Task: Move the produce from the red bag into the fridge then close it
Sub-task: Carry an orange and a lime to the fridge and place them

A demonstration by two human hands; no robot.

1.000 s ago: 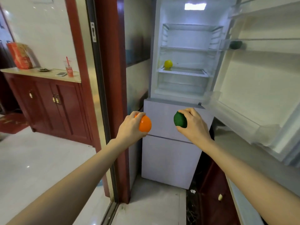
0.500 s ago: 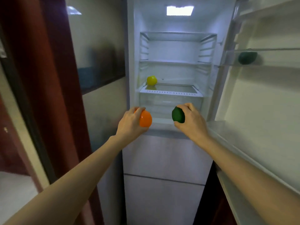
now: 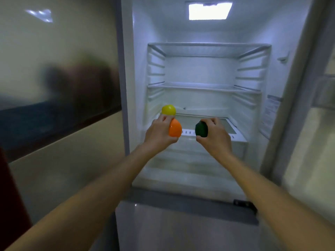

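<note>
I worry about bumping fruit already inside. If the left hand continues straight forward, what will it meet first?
Probably the yellow fruit on the shelf, just beyond the left hand holding the orange fruit; depth is unclear.

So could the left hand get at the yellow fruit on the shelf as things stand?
Probably not to grasp it: the left hand is right by the yellow fruit, nothing between, but it is already holding the orange fruit.

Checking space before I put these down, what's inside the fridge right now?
Only a yellow fruit at the left of the lowest shelf; upper shelves look bare. The hands hide part of that shelf's front.
</note>
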